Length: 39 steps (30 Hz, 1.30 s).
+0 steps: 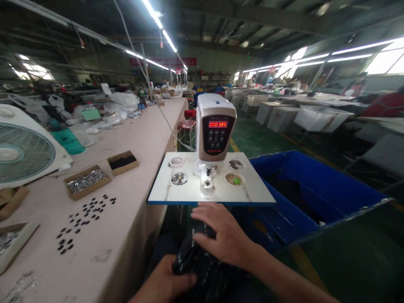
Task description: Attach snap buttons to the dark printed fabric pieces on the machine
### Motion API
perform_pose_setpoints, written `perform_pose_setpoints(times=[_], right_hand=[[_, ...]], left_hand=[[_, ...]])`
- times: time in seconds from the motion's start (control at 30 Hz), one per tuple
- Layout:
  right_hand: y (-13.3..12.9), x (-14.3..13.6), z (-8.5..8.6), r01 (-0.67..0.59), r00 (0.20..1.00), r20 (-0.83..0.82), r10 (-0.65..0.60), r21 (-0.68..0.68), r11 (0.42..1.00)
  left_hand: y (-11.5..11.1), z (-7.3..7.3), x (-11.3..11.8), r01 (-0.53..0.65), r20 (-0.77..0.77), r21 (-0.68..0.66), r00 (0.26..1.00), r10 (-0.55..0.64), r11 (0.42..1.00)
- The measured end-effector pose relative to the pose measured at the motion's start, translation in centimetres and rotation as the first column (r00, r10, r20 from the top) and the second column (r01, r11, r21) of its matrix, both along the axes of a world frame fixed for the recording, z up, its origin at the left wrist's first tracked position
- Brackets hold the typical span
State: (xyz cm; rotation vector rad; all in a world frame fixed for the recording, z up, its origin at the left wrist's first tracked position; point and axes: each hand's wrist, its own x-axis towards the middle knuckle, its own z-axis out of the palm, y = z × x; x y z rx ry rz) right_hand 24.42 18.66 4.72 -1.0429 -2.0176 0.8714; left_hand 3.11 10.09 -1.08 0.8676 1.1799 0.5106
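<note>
Dark patterned cloth (pixel 205 269) lies bunched over my lap below the front edge of a white machine plate (pixel 164 189). My left hand (pixel 172 280) grips the cloth at its lower left, thumb on top. Just in front of the plate, my right hand (pixel 222 233) rests on the upper part of the cloth, its fingers spread and pointing left. Behind both hands stands a white and gold press machine (pixel 217 139) with a red lit display. Round openings in the plate hold small metal parts (pixel 233 179) and other fittings.
On the long table (pixel 126 202) at left are black round pieces (pixel 91 210), a box of silver parts (pixel 86 183), a box of dark parts (pixel 122 162) and a white fan (pixel 28 145). A blue bin (pixel 315 202) stands at right. A red stool (pixel 187 125) is behind the machine.
</note>
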Motion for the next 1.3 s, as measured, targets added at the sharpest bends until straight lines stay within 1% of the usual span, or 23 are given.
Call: perform_pose_setpoints(times=[0.03,0.07,0.1,0.17,0.2,0.27,0.3,0.37,0.43,0.53,0.57,0.6,0.63,0.7,0.73,0.77,0.83,0.9,0.97,1.1,1.17,1.23,1.3], right_hand=[[-1.2,-0.1,0.2,-0.122,0.988,0.11,0.112,0.093,0.988],[-2.0,0.0,0.3,-0.19,0.969,0.179,0.168,0.112,0.975],[-2.5,0.1,0.2,-0.214,0.955,0.226,0.191,0.078,0.974],[-2.4,0.8,-0.3,-0.189,0.943,0.262,0.204,-0.08,0.979],[-2.2,1.3,-0.7,-0.171,0.944,0.251,0.214,-0.182,0.968],[-1.5,2.3,-1.5,-0.14,0.954,0.203,0.221,-0.353,0.925],[-1.2,2.6,-1.9,-0.124,0.962,0.177,0.209,-0.4,0.908],[-0.8,3.2,-2.4,-0.091,0.977,0.132,0.166,-0.447,0.89],[-0.5,3.4,-2.8,-0.089,0.988,0.061,0.138,-0.507,0.857],[0.3,3.6,-3.2,-0.163,0.987,-0.097,0.131,-0.643,0.748],[0.6,3.7,-3.3,-0.18,0.984,-0.132,0.122,-0.667,0.723],[0.9,3.8,-3.4,-0.181,0.983,-0.148,0.109,-0.676,0.714],[1.3,3.9,-3.5,-0.163,0.986,-0.143,0.089,-0.675,0.719],[2.0,4.2,-3.8,-0.104,0.993,-0.112,0.038,-0.669,0.736],[2.3,4.4,-4.1,-0.084,0.994,-0.11,0.013,-0.677,0.731],[2.6,4.7,-4.3,-0.082,0.992,-0.124,-0.007,-0.696,0.713],[3.1,5.2,-4.8,-0.119,0.98,-0.195,-0.044,-0.746,0.655],[3.7,5.6,-5.3,-0.146,0.964,-0.252,-0.084,-0.768,0.623],[4.4,5.8,-5.7,-0.117,0.958,-0.254,-0.13,-0.766,0.632],[6.1,5.5,-6.2,0.027,0.961,-0.169,-0.218,-0.729,0.684],[7.0,5.3,-6.2,0.108,0.962,-0.116,-0.249,-0.674,0.731],[7.8,5.2,-6.1,0.176,0.962,-0.063,-0.266,-0.603,0.779],[8.5,5.2,-6.0,0.191,0.97,-0.025,-0.243,-0.544,0.817]], left_hand=[[1.0,0.3,0.2,0.061,0.023,0.073,0.998,-0.063,0.995],[2.1,0.7,0.3,0.11,0.018,0.152,0.993,-0.114,0.982],[3.1,1.1,0.4,0.153,0.006,0.2,0.987,-0.158,0.968],[4.9,2.1,0.7,0.259,-0.012,0.245,0.965,-0.264,0.934],[5.6,2.5,0.8,0.301,-0.018,0.251,0.952,-0.306,0.92],[6.5,3.0,0.9,0.359,-0.041,0.264,0.931,-0.362,0.895],[6.9,3.1,1.0,0.374,-0.064,0.273,0.926,-0.372,0.886],[7.5,3.2,1.2,0.394,-0.123,0.278,0.919,-0.375,0.876],[8.1,3.3,1.4,0.413,-0.141,0.275,0.911,-0.389,0.868],[9.1,3.4,1.7,0.444,-0.043,0.245,0.893,-0.448,0.862],[9.5,3.4,1.9,0.442,-0.008,0.232,0.892,-0.453,0.866],[9.8,3.4,2.1,0.431,0.016,0.216,0.896,-0.444,0.876],[10.1,3.3,2.3,0.409,0.031,0.197,0.906,-0.423,0.891],[10.6,3.1,2.9,0.339,0.065,0.151,0.934,-0.352,0.929],[10.8,2.9,3.3,0.297,0.088,0.121,0.947,-0.308,0.947],[11.0,2.7,3.6,0.252,0.112,0.089,0.959,-0.261,0.964],[11.6,2.2,4.4,0.165,0.152,0.038,0.974,-0.169,0.986],[12.3,1.7,5.0,0.1,0.175,0.007,0.979,-0.1,0.995],[13.2,1.2,5.6,0.066,0.193,-0.005,0.979,-0.063,0.998],[15.5,0.5,6.4,0.038,0.176,0.017,0.984,-0.041,0.999],[16.7,0.6,6.6,0.058,0.121,0.044,0.991,-0.063,0.997],[17.8,0.9,6.7,0.104,0.058,0.08,0.992,-0.109,0.991],[18.6,1.4,6.7,0.154,0.013,0.109,0.988,-0.157,0.982]])
